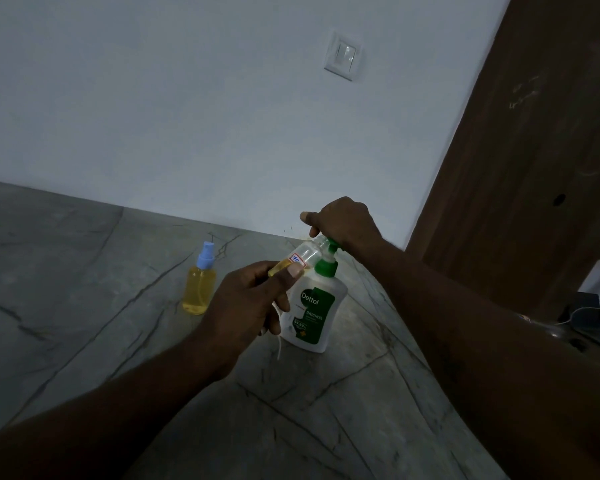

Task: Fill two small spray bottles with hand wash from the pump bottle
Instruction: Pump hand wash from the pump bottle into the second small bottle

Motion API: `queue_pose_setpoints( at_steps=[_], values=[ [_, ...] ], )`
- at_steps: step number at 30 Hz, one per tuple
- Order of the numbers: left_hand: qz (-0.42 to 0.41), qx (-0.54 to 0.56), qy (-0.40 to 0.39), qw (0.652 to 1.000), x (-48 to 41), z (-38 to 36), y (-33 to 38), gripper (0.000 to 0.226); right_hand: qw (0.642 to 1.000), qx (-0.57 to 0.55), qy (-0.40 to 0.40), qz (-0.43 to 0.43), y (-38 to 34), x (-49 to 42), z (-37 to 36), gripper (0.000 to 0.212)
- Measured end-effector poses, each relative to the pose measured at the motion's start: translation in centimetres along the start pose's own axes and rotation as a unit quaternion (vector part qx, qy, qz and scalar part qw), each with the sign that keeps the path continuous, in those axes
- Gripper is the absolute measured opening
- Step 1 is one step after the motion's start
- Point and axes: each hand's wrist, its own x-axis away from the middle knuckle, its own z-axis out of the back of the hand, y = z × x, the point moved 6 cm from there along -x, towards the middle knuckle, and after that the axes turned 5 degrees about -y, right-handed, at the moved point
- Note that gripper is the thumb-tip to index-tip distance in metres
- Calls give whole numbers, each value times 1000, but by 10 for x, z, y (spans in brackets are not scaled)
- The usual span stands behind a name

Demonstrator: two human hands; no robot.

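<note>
two hands busy at the pump bottle [317, 306]

the pump bottle, white with a green label reading dettol, stands upright on the grey veined counter [84, 323], near the wall. the right hand [345, 225] lies on top of its green pump head [330, 247], fingers curled down and clamped over it, with one finger sticking out to the left.

the left hand [253, 301] grips the clear spray bottle [303, 258] by its lower half, fingers wrapped round it and the thumb pressed along its side. this bottle is uncapped and tilted well over, with its open neck up at the pump's spout; whether the two touch i cannot tell. a little yellow liquid lies in its low end, by the thumb, and a white sticker with red and blue marks shows on its side. a thin white tube [278, 346] hangs down under the left hand, in front of the pump bottle's lower left edge.

the filled spray bottle [199, 289] stands upright on the counter to the left, apart from both hands. yellow liquid reaches nearly to its shoulder and a pale blue spray cap [207, 256] sits on it.

on the white wall [153, 116] behind is a white switch plate [343, 57]. a brown wooden door [534, 133] stands at the right.
</note>
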Motion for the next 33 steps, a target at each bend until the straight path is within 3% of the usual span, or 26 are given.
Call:
queue_pose_setpoints(
  at_steps=[4,10,16,25,33],
  values=[
    [1,20,0,1000,1,0,-1,44,1000,-19,-4,-11,10,2,-10,45],
    [11,25,-9,1000,0,-1,-5,35,1000,-8,2,-7,5,3,-4,40],
    [8,26,-7,1000,-2,0,-4,46,1000,6,21,-2,-1,1,3,38],
    [19,26,-10,999,-2,-2,-7,38,998,50,31,23,-12,6,10,45],
    [21,15,-5,1000,-2,-2,-8,30,999,33,19,-18,-3,9,1,47]
  ],
)
